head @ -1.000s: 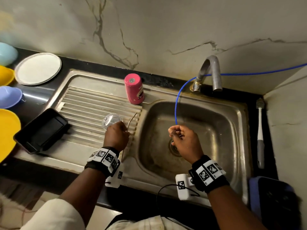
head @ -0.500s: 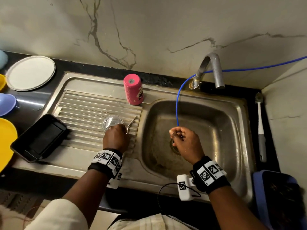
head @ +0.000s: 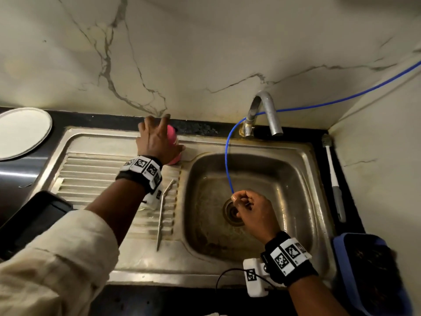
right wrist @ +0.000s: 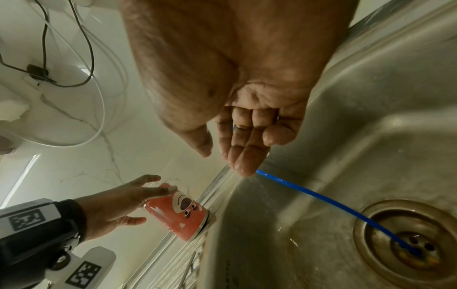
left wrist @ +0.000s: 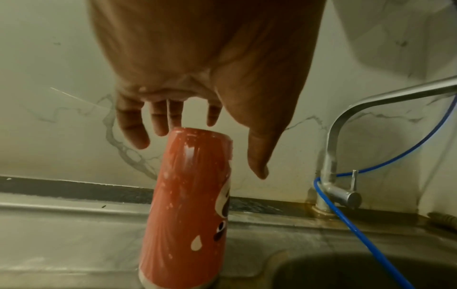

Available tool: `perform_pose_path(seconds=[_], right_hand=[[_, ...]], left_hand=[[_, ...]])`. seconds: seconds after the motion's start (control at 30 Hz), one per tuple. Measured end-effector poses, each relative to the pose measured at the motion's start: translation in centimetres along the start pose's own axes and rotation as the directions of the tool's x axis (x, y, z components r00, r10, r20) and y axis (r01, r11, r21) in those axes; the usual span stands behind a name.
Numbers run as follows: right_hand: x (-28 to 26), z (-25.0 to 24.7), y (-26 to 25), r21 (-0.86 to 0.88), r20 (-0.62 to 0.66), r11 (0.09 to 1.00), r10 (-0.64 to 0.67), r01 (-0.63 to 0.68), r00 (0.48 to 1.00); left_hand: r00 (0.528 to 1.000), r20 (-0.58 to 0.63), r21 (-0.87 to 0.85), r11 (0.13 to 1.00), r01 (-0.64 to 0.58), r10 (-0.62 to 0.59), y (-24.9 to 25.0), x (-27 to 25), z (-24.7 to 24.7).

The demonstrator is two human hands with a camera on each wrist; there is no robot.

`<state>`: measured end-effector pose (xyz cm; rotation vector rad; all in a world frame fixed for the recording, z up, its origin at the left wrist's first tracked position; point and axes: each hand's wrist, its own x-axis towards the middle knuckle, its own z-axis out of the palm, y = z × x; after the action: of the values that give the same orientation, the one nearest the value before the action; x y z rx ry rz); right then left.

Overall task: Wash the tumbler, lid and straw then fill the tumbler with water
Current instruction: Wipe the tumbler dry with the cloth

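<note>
The pink tumbler (head: 174,142) stands upside down on the sink ledge, at the back of the drainboard. My left hand (head: 157,133) reaches over it with fingers spread. In the left wrist view the fingers (left wrist: 173,117) and thumb hang open around the top of the tumbler (left wrist: 188,205), not closed on it. The metal straw (head: 164,213) lies on the drainboard ribs near the basin. The lid is hidden under my left forearm. My right hand (head: 246,204) holds the thin blue hose (head: 227,160) over the drain (right wrist: 408,250).
The tap (head: 264,110) stands behind the steel basin (head: 284,179). A white plate (head: 22,133) and a black tray (head: 34,220) are at the left. A bottle brush (head: 332,174) lies on the right counter, near a blue bin (head: 369,270).
My left hand has left the lid on the drainboard and reached back to the pink tumbler. The right hand has stayed over the drain with the hose.
</note>
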<state>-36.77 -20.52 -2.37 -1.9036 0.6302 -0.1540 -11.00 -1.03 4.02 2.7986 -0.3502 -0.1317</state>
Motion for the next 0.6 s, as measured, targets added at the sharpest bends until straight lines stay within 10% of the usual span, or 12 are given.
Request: perform_pose_path(seconds=[0.23, 0.4, 0.6], right_hand=[[-1.3, -2.5, 1.2, -0.07, -0.058, 0.997, 0.013, -0.017, 0.998], [-1.7, -3.6, 1.4, -0.078, -0.104, 0.997, -0.009, 0.0, 0.995], [-2.6, -6.5, 1.5, -0.083, -0.161, 0.996, -0.023, 0.01, 0.987]], left_hand=[[0.998, 0.037, 0.009, 0.999, -0.048, 0.047, -0.8, 1.1, 0.5], [0.981, -0.167, -0.157, 0.98, -0.122, 0.096, -0.6, -1.2, -1.1], [0.978, -0.06, -0.535, 0.833, 0.137, -0.199, 2.3, -7.7, -2.5]])
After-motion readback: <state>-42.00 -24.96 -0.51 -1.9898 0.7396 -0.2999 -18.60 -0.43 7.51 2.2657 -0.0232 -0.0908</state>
